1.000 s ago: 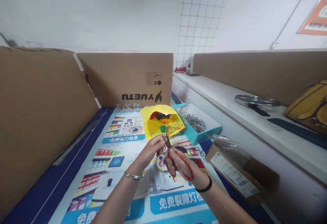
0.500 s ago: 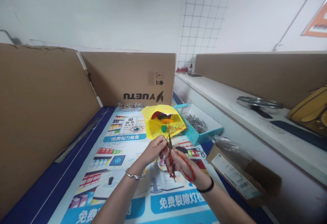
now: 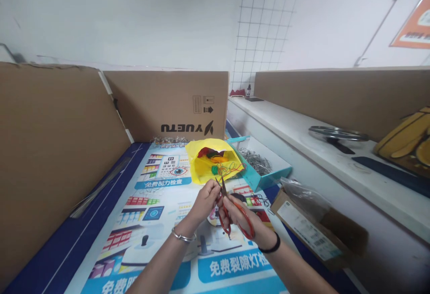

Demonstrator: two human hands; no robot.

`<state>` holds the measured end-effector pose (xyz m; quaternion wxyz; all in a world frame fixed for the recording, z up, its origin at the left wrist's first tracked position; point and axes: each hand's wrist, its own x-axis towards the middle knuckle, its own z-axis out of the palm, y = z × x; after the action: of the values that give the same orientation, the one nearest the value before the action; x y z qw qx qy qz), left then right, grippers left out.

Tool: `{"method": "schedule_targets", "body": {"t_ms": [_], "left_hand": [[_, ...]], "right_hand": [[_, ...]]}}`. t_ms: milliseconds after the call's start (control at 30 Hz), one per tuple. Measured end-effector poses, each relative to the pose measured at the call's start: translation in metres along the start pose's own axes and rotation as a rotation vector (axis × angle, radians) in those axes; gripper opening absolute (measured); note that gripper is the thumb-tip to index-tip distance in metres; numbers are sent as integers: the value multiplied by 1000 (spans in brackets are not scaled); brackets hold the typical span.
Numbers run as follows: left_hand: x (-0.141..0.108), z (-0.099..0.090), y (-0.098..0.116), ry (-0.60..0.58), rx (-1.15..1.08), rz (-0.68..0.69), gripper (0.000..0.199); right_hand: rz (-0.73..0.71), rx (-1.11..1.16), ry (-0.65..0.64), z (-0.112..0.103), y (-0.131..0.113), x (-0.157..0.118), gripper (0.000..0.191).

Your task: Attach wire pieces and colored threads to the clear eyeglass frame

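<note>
My right hand point(image 3: 234, 215) is closed around a pair of scissors point(image 3: 249, 227) with orange-red handles, the blades pointing away from me and slightly parted. Close against the blades, my left hand point(image 3: 205, 199) pinches something small and thin that I cannot make out; it may be thread, but the fingers hide it. Just beyond both hands lies a yellow bag point(image 3: 198, 162), its mouth facing me. Red and orange material and a green bundle point(image 3: 215, 169) show in the opening, with thin coloured cords point(image 3: 231, 168) trailing out over its edge.
A teal box point(image 3: 265, 180) of metal pieces point(image 3: 257, 162) stands right of the bag. Cardboard panels point(image 3: 161, 101) wall the back and left. An open carton point(image 3: 309, 231) with clear plastic sits at the right. Dark loops point(image 3: 264, 201) lie on the printed sheet point(image 3: 168, 222).
My left hand has shifted slightly and its wrist has moved a little to the right. The scissors stay in my right hand near the left fingertips. The view has tilted slightly.
</note>
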<state>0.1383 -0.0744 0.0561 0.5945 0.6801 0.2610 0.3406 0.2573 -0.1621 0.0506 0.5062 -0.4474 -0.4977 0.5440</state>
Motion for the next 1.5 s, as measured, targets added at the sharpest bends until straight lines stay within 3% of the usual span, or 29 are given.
{"method": "schedule_targets", "body": {"t_ms": [200,433,600,800,900,1033,1500], "left_hand": [[1,-2,1,40,58,27,26],[1,2,-1,80,-14,2,29],[0,5,0,-28,-221,-58,33],[0,-5,3,-202,-296,-101,40],[0,-10,3,-253,-247,-122,40],[0,-11,7,-211,-135,-152,39],[0,-6,10,-188,-1,-180,18]], "right_hand": [[-30,-102,34,2,-12,-2,39],[-25,-37,73,1,-3,1,38],[10,32,50,-2,-7,-2,38],[-10,122,-39,-5,1,-3,36],[13,198,-87,-5,4,-2,36],[70,234,-106,-6,1,-1,38],[87,-14,-70,-12,-9,0,50]]}}
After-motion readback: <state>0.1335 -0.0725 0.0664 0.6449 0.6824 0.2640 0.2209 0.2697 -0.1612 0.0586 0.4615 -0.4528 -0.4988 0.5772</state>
